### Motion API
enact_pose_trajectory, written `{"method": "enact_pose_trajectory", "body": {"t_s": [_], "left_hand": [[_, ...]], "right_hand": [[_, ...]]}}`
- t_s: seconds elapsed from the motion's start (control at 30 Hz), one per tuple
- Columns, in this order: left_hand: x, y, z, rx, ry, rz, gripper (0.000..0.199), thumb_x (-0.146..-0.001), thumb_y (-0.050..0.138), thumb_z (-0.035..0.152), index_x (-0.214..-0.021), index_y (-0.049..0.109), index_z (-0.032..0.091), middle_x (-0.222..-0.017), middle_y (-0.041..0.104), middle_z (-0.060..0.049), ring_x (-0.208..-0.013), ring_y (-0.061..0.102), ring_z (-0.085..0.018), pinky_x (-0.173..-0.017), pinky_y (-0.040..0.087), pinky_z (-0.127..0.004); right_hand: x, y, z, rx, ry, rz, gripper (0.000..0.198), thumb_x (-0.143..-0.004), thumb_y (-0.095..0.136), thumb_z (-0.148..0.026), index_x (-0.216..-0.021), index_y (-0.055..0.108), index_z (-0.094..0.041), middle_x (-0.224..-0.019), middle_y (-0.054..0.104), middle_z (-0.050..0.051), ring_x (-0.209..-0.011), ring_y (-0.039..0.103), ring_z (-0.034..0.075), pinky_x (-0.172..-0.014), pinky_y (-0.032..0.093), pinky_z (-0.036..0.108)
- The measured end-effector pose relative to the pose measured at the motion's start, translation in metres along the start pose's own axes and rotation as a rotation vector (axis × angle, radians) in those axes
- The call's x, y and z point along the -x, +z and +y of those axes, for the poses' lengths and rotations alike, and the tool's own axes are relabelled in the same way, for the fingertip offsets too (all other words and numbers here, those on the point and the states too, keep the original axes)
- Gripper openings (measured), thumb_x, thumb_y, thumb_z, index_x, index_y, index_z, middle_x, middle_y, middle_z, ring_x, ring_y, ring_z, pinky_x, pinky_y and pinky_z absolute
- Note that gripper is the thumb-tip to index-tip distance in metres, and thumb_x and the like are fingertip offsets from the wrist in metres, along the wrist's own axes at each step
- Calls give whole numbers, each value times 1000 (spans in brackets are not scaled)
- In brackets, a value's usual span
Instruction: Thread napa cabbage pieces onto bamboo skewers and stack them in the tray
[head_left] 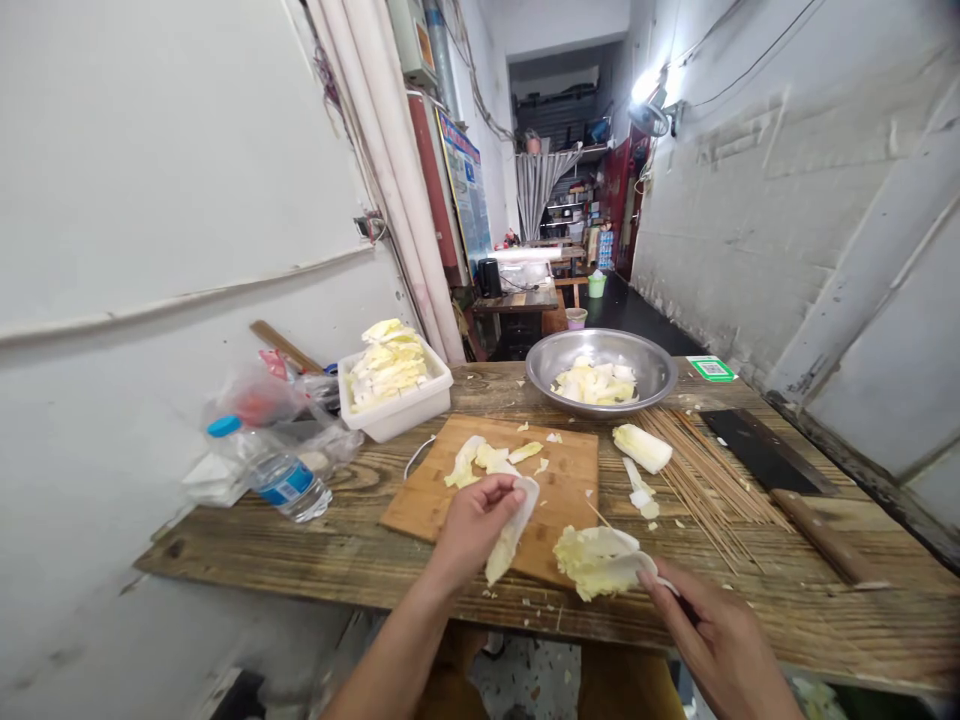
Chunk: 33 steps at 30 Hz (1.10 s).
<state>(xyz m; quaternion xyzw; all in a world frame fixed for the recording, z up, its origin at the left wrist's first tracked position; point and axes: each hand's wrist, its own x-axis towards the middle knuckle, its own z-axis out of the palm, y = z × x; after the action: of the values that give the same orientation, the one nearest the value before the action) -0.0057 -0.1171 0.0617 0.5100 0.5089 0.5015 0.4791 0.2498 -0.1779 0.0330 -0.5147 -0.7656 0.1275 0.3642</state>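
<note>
My left hand (472,525) pinches a pale napa cabbage leaf (511,540) between thumb and fingers, over the near part of the wooden cutting board (424,480). To its right, my right hand (709,615) is closed on a skewered cabbage leaf (600,562) with a frilly yellow edge. A thin bamboo skewer (598,514) shows its tip beyond this leaf; the rest is mostly hidden by leaf and fingers. The two leaves are apart. Several loose cabbage pieces (491,460) lie on the board.
A white tub (397,413) of stacked leaves stands behind the board, a steel bowl (540,370) of cabbage at back right. A cabbage heart (642,448), loose skewers (712,485) and a cleaver (772,450) lie to the right. A water bottle (281,475) stands left.
</note>
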Motion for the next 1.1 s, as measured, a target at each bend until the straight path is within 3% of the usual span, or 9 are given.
{"method": "enact_pose_trajectory", "body": {"t_s": [0.23, 0.57, 0.7, 1.1], "left_hand": [[19, 13, -2, 101, -56, 59, 26, -67, 70, 38, -77, 67, 14, -71, 64, 0, -64, 52, -10, -61, 40, -19], [23, 15, 1, 206, -126, 1, 25, -65, 74, 35, -75, 68, 13, -67, 63, 1, -61, 50, -7, -60, 39, -18], [24, 17, 0, 237, -152, -30, 29, -65, 75, 33, -86, 68, 15, -75, 66, 0, -66, 53, -8, -64, 41, -19], [26, 14, 3, 97, -85, -142, 22, -71, 69, 33, -82, 65, 14, -69, 63, 1, -60, 52, -9, -60, 42, -20]], "right_hand": [[-3, 1, -20, -52, -48, 3, 27, -90, 45, -31, -102, 68, -22, -94, 73, 6, -80, 69, 18, -68, 54, 23], [-1, 7, -21, -59, -86, -70, 26, -91, 43, -27, -105, 66, -24, -98, 72, 5, -83, 68, 16, -72, 54, 23], [0, 8, -19, -66, -74, -103, 27, -92, 43, -27, -108, 65, -23, -99, 71, 5, -84, 68, 16, -73, 53, 24], [-2, 7, -21, -50, -79, -116, 28, -92, 41, -28, -105, 65, -23, -97, 72, 6, -85, 68, 17, -72, 54, 24]]}}
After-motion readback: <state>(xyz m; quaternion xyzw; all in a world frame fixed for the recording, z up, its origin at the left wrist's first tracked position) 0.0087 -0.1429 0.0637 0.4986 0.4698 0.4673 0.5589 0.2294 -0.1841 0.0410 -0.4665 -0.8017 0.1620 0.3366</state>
